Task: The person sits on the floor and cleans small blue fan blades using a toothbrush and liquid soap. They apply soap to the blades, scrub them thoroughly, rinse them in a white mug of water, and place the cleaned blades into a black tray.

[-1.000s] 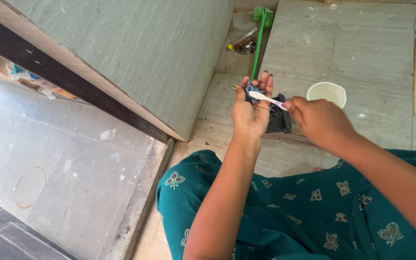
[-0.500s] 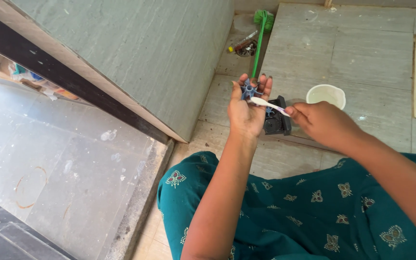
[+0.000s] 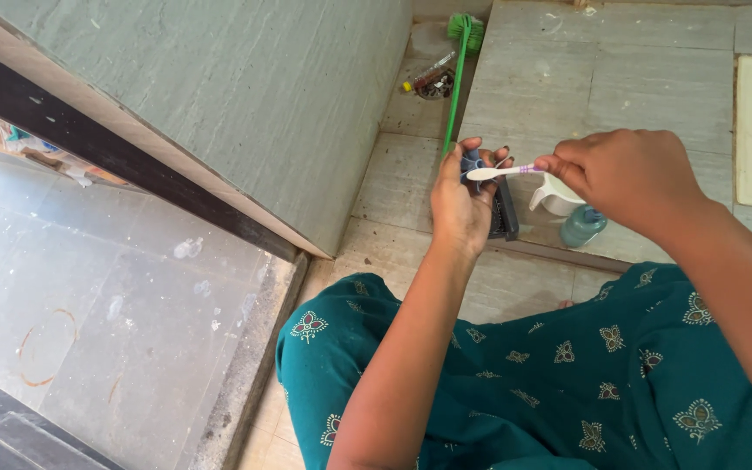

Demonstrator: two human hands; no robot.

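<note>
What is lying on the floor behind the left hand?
Behind the left hand a black ridged part lies on the tiled floor, beside a white cup. The hand covers most of the part, so its shape stays unclear.

Bare tiled floor [image 3: 654, 96] beyond; green brush [image 3: 456, 74] and wall [image 3: 245, 96] crowd left.

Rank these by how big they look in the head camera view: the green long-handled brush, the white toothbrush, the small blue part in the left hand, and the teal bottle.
1. Green long-handled brush, longest, though farthest away.
2. White toothbrush, partly hidden in the right hand.
3 and 4. Teal bottle and small blue part in the left hand: both partly hidden, so unranked.
</note>
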